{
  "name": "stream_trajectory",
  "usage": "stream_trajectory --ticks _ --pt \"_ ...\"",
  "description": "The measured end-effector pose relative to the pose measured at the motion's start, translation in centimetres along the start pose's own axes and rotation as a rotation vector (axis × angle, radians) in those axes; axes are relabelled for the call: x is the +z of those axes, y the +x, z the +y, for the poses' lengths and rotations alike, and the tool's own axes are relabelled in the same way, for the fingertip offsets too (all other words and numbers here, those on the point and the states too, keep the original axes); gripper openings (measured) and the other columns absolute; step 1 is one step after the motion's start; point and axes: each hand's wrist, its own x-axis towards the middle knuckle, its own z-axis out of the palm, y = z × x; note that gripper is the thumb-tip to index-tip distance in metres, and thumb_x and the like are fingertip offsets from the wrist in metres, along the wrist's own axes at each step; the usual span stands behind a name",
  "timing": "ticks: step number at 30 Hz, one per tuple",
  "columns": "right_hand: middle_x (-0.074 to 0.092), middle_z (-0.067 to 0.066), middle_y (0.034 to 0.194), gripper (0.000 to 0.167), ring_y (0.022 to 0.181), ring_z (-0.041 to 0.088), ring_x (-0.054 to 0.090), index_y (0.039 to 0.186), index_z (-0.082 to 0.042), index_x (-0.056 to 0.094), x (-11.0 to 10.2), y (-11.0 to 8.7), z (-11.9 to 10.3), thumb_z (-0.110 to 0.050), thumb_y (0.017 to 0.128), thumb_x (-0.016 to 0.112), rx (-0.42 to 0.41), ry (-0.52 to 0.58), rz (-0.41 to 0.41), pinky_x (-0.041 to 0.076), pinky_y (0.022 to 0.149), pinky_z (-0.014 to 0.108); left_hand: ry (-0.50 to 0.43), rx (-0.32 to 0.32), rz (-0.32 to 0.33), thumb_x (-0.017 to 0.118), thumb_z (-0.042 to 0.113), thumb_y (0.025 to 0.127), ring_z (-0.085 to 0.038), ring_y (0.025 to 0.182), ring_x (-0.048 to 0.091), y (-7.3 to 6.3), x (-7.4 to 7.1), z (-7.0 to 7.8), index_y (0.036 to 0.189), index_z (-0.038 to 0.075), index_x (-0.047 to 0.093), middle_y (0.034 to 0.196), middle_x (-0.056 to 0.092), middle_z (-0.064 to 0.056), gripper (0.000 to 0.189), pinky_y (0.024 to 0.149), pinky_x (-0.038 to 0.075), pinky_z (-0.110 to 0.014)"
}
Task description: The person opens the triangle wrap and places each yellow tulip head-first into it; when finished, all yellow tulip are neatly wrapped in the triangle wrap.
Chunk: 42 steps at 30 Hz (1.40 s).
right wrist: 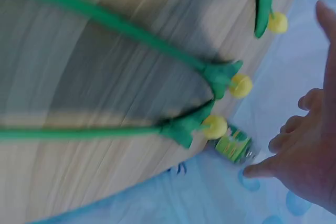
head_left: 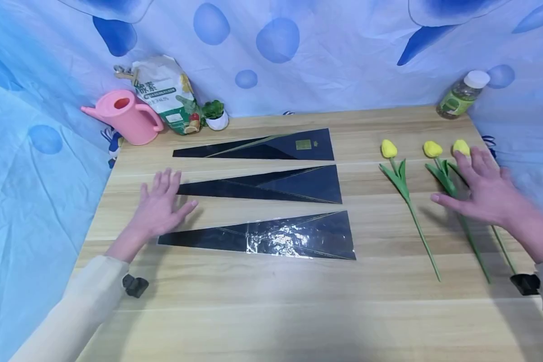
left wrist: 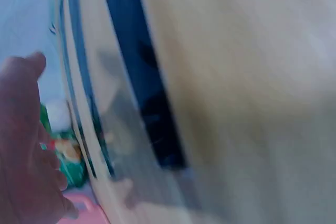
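Note:
My left hand is spread above the narrow left ends of the lower two wrapping sleeves, holding nothing. Three dark, tapered flower sleeves lie in a column: a far one with a gold label, a middle one, and a shiny near one. On the right, my right hand is spread over the two rightmost artificial tulips and partly hides them. The left tulip, middle tulip and right tulip have yellow heads and green stems. In the right wrist view the fingers are apart and hold nothing.
Along the back left stand a pink watering can, a white and green bag and a small potted plant. A white-capped bottle stands at the back right corner. A blue patterned cloth hangs behind the wooden table.

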Motion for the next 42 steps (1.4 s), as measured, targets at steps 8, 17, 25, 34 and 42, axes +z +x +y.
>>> stream_trajectory --ticks 8,17,25,34,42 --pt "0.012 0.034 0.158 0.095 0.112 0.063 0.049 0.158 0.001 0.013 0.9 3.4 -3.4 -0.031 0.092 0.074 -0.177 0.133 0.112 0.034 0.096 0.074 -0.062 0.16 0.069 0.057 0.038 0.102 -0.046 0.146 0.021 6.5 -0.2 5.5 0.154 -0.003 0.029 0.158 0.027 -0.027 0.072 0.115 0.018 -0.062" --pt "0.059 0.035 0.125 0.054 0.036 0.019 0.044 0.143 0.008 0.047 3.3 8.2 -7.5 -0.015 0.098 0.066 -0.306 0.215 0.214 0.045 0.047 0.038 -0.156 0.228 0.017 0.057 0.033 0.103 -0.042 0.141 0.035 14.3 1.2 11.9 0.149 0.001 0.044 0.152 0.041 -0.023 0.057 0.115 0.028 -0.052" --pt "0.055 0.029 0.135 0.046 0.082 0.043 0.069 0.14 0.008 0.051 4.6 12.5 -10.9 -0.01 0.099 0.063 -0.32 0.338 0.19 0.056 0.078 0.051 -0.208 0.206 -0.023 0.057 0.03 0.104 -0.038 0.146 0.026 19.4 1.6 15.4 0.149 0.005 0.045 0.157 0.035 -0.019 0.054 0.117 0.025 -0.047" --pt "0.054 0.022 0.14 0.059 0.055 0.026 0.056 0.15 0.0 0.04 6.3 15.5 -12.4 -0.018 0.099 0.063 -0.2 0.402 0.018 0.053 0.066 0.035 -0.2 0.249 -0.052 0.059 0.032 0.102 -0.04 0.148 0.016 21.9 3.2 17.5 0.149 0.007 0.046 0.16 0.03 -0.016 0.054 0.12 0.016 -0.048" --pt "0.051 0.021 0.144 0.057 0.101 0.032 0.064 0.15 0.001 0.041 6.5 17.1 -13.2 -0.02 0.101 0.061 -0.155 0.443 0.01 0.047 0.1 0.045 -0.211 0.263 -0.055 0.056 0.036 0.103 -0.041 0.15 0.009 22.3 4.5 17.0 0.154 0.013 0.039 0.163 0.025 -0.011 0.059 0.118 0.008 -0.058"
